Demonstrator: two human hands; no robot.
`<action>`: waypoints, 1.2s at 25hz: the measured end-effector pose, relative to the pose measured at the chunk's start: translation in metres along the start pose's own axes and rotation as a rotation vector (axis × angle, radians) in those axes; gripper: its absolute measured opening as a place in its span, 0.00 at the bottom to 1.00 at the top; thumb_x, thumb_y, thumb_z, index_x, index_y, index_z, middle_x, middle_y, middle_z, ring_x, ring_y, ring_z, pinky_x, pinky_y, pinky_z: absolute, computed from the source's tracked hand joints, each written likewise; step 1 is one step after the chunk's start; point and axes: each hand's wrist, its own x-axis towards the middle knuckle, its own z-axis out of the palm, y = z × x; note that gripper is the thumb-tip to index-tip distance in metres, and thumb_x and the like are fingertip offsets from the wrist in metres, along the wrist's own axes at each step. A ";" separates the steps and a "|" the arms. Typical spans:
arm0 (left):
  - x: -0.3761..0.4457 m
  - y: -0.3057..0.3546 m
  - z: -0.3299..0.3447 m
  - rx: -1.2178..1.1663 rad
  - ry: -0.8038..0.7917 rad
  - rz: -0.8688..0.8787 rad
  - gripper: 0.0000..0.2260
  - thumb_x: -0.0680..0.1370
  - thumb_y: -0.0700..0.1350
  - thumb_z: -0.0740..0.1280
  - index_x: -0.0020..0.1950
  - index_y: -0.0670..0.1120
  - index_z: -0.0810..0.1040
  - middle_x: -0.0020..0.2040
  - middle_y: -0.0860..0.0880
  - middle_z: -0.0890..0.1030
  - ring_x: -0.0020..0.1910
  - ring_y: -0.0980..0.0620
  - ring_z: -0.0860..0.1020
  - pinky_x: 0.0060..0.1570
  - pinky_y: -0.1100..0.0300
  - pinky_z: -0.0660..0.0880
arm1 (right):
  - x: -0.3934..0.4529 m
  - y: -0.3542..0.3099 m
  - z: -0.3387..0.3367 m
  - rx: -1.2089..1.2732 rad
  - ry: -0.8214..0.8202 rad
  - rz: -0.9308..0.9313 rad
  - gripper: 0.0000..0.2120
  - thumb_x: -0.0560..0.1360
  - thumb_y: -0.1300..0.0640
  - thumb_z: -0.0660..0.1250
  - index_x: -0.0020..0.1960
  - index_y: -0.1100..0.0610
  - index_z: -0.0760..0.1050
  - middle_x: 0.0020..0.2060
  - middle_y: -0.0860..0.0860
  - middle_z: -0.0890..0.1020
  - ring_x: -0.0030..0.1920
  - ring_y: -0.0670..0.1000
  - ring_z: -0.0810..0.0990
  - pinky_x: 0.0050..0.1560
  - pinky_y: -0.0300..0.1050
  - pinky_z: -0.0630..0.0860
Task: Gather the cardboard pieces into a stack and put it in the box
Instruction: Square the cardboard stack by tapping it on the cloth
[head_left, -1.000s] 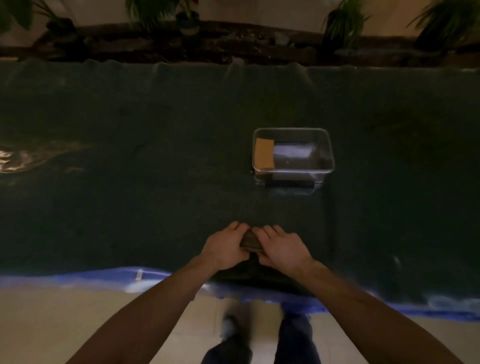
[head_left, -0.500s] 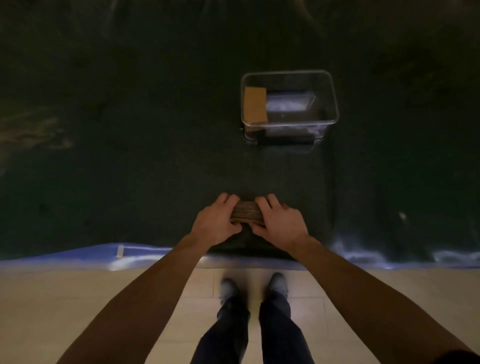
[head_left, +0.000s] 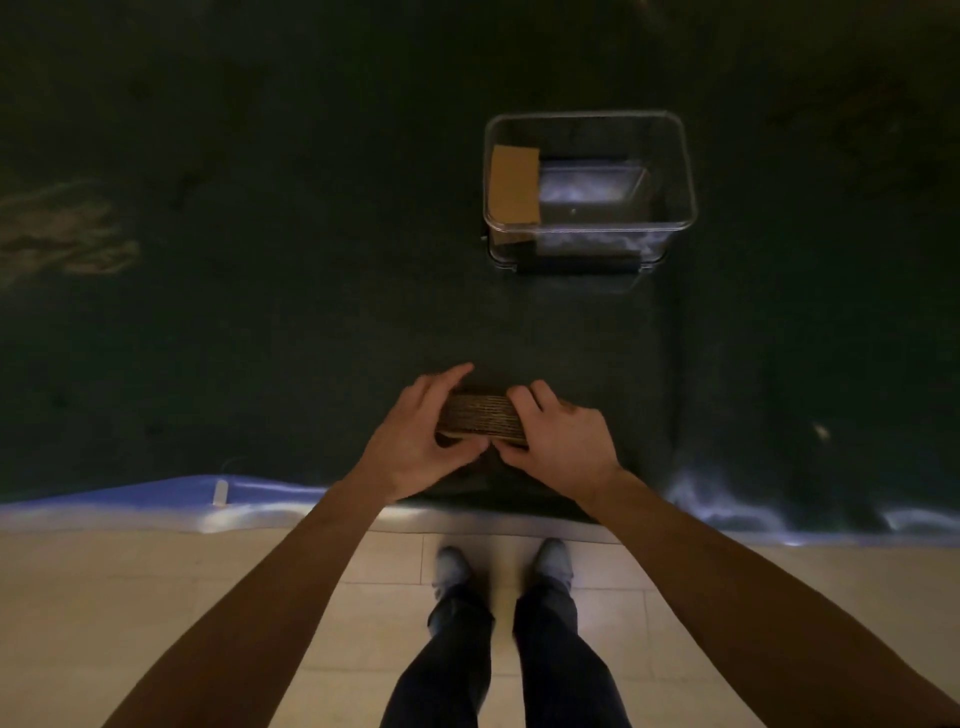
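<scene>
A stack of brown cardboard pieces (head_left: 480, 418) sits between my two hands just above the dark table near its front edge, with the layered edges facing me. My left hand (head_left: 415, 439) grips its left end and my right hand (head_left: 563, 441) grips its right end. Farther back and a little to the right stands a clear plastic box (head_left: 685, 176). Inside it, against the left wall, lies one tan cardboard piece (head_left: 514, 184).
A dark green cloth (head_left: 260, 312) covers the table, with a blue edge strip (head_left: 156, 499) along the front. A pale smear (head_left: 62, 234) marks the cloth at the far left. My shoes (head_left: 498, 569) stand on the tiled floor below.
The camera has tilted down, so the plants at the back left the view. My hands have turned the stack so that its layered edge shows, and my fingers spread wider around it.
</scene>
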 end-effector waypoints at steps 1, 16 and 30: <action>-0.007 -0.002 -0.002 -0.212 0.094 -0.054 0.33 0.72 0.63 0.66 0.75 0.65 0.59 0.68 0.56 0.68 0.67 0.54 0.69 0.63 0.53 0.71 | 0.000 0.000 0.000 -0.006 0.009 -0.001 0.24 0.69 0.40 0.70 0.58 0.53 0.72 0.48 0.53 0.80 0.33 0.52 0.81 0.27 0.42 0.71; -0.016 0.031 0.042 -1.081 0.328 -0.302 0.30 0.78 0.61 0.60 0.79 0.55 0.59 0.72 0.61 0.71 0.65 0.67 0.73 0.62 0.67 0.71 | -0.001 -0.003 0.009 0.023 0.065 0.068 0.27 0.68 0.38 0.71 0.60 0.51 0.69 0.51 0.53 0.79 0.39 0.53 0.83 0.32 0.46 0.78; -0.020 0.034 0.036 -0.918 0.178 -0.292 0.35 0.77 0.60 0.60 0.80 0.59 0.48 0.78 0.60 0.59 0.74 0.60 0.63 0.75 0.51 0.60 | -0.003 -0.010 0.005 0.041 0.009 0.108 0.26 0.69 0.41 0.72 0.61 0.52 0.70 0.52 0.53 0.77 0.42 0.53 0.82 0.34 0.45 0.77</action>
